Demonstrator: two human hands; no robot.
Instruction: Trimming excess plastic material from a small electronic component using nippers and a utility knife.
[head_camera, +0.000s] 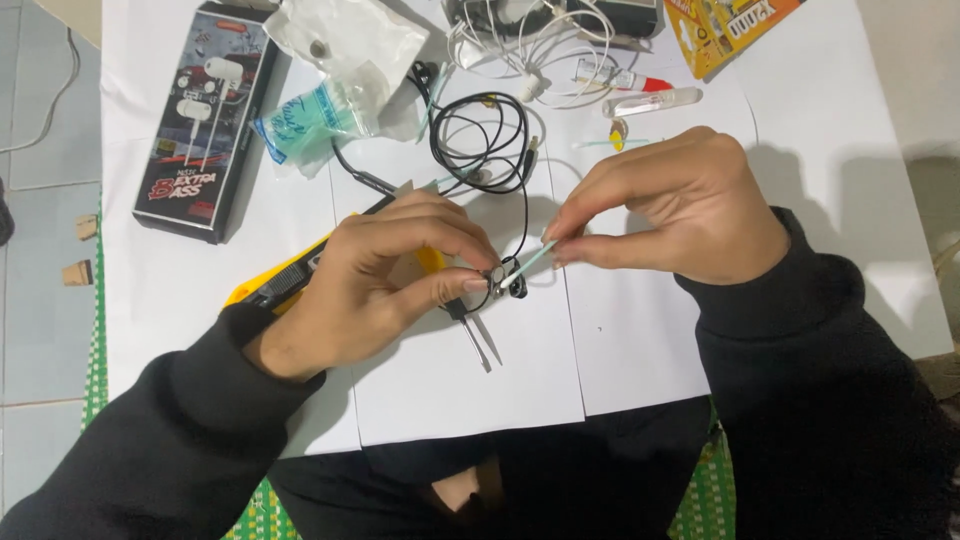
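Earbud (497, 277), small and dark with a metallic face, sits at the centre of the frame, pinched between the thumb and forefinger of your left hand (385, 275). That hand comes in from the lower left with its dark sleeve pulled to the wrist, fingers curled and clenched around the bud, knuckles turned upward. Your right hand (675, 210) enters from the lower right, wrist bent, thumb and fingers pressed together on a thin pale-green swab stick (533, 257) whose tip touches the earbud. From the bud a black cable (480, 140) runs up to a loose coil in the upper middle of the frame. Under your left hand lies a yellow-and-black utility knife (290, 278), and just below the bud a pair of tweezers (482, 345) rests on the white paper sheets (470, 400) covering the work surface. At the upper left stands a dark earphone box (205, 120), beside it a crumpled clear plastic bag (345, 50). White cables (530, 45) and a small glue tube (625, 80) lie at the upper right.
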